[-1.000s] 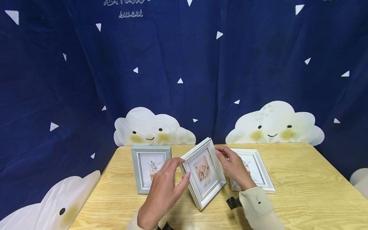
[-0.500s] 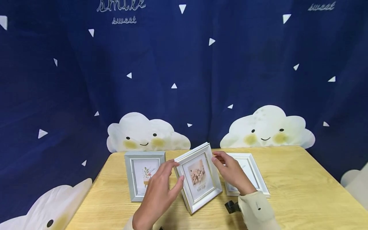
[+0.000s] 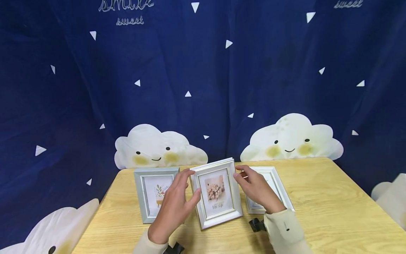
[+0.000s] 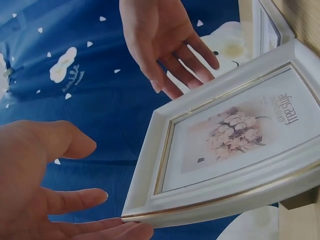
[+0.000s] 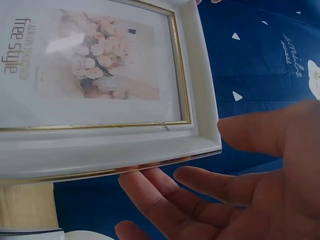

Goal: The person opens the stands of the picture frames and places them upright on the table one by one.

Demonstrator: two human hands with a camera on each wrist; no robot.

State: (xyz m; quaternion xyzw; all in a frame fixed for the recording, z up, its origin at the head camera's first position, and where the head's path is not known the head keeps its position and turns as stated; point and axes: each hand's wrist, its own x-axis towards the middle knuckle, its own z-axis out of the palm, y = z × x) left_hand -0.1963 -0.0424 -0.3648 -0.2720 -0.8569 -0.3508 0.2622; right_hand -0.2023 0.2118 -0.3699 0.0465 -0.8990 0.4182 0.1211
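Note:
A white picture frame (image 3: 217,194) with gold trim and a photo of pink flowers stands on the table, slightly tilted. My left hand (image 3: 172,208) is at its left side, fingertips touching the upper left corner; in the left wrist view the thumb (image 4: 75,142) is apart from it. At the upper right corner is my right hand (image 3: 258,188). In the right wrist view its fingers (image 5: 150,195) touch the side edge from outside, and the thumb (image 5: 250,132) tip meets the top edge. Neither hand curls round the frame.
A grey-blue picture frame (image 3: 144,197) with a plant print stands to the left, partly behind my left hand. Another white picture frame (image 3: 283,190) is to the right, partly hidden by my right hand. A dark blue curtain (image 3: 203,70) hangs behind the wooden table (image 3: 320,211).
The white frame with the flower photo has turned to face more toward me and leans less sideways. Both hands stay at its sides. The head view has shifted slightly.

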